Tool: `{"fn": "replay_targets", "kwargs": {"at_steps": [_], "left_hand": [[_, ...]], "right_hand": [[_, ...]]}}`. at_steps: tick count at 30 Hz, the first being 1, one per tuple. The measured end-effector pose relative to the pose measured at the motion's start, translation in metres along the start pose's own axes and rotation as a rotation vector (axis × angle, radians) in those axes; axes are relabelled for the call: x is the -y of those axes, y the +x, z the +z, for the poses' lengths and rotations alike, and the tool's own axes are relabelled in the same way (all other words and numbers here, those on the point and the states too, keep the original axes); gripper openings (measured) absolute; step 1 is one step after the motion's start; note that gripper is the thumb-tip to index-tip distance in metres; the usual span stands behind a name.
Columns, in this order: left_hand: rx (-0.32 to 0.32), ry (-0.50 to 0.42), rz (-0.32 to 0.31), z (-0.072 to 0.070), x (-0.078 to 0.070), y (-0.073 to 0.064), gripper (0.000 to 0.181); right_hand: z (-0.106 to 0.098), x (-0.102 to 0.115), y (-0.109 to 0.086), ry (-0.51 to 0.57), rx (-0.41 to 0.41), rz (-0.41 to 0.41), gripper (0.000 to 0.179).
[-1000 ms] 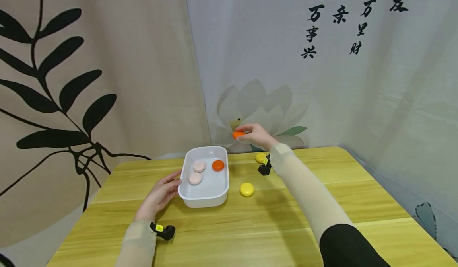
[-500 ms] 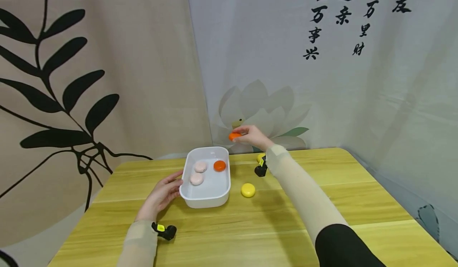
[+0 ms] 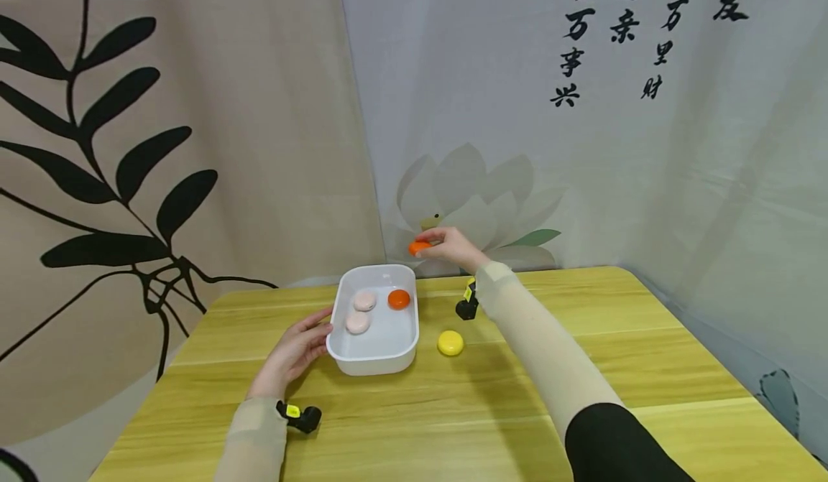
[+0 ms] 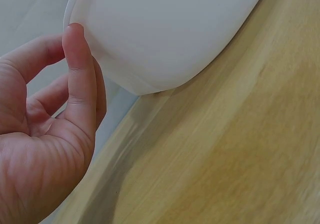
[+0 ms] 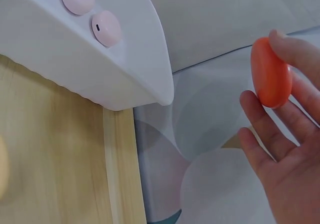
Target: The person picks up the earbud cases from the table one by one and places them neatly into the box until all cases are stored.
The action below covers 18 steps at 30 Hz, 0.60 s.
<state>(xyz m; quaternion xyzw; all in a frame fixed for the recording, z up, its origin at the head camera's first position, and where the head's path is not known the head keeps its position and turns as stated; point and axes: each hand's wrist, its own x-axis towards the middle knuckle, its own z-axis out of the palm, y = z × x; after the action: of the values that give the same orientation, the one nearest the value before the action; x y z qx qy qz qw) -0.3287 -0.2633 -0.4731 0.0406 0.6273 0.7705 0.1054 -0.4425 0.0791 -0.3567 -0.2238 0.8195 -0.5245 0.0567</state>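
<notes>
While the left hand [image 3: 299, 349] rests against the left side of the white tray [image 3: 375, 365], presumably to steady it, the right hand [image 3: 453, 248] has an orange disc [image 3: 417, 249] pinched between thumb and fingers. Held disc is raised, just past the tray's far right corner, apart from the rim. Right grip narrow, closed to the disc's thickness; right wrist view shows the lower fingers spread away, likely because a light pinch suffices. Left grip: fingers relaxed along the outer wall, none seen inside; reads as a brace, which leaves the tray's mouth unobstructed. Lying inside: second orange disc [image 3: 398, 299] toward the right wall, farther pink disc [image 3: 364, 300] and nearer pink disc [image 3: 357, 322] close together toward the left, probably kept from straying by the walls. A yellow disc [image 3: 450, 343] lies on the worktop [image 3: 362, 432], right of the tray.
</notes>
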Motion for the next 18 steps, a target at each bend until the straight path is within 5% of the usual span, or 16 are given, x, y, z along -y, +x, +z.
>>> {"fn": "replay_targets", "kwargs": {"at_steps": [18], "left_hand": [[-0.003,-0.013,0.006,0.002,0.002,0.000,0.058]], "right_hand": [[0.014,0.001,0.005,-0.032,0.023,-0.014,0.050]]}}
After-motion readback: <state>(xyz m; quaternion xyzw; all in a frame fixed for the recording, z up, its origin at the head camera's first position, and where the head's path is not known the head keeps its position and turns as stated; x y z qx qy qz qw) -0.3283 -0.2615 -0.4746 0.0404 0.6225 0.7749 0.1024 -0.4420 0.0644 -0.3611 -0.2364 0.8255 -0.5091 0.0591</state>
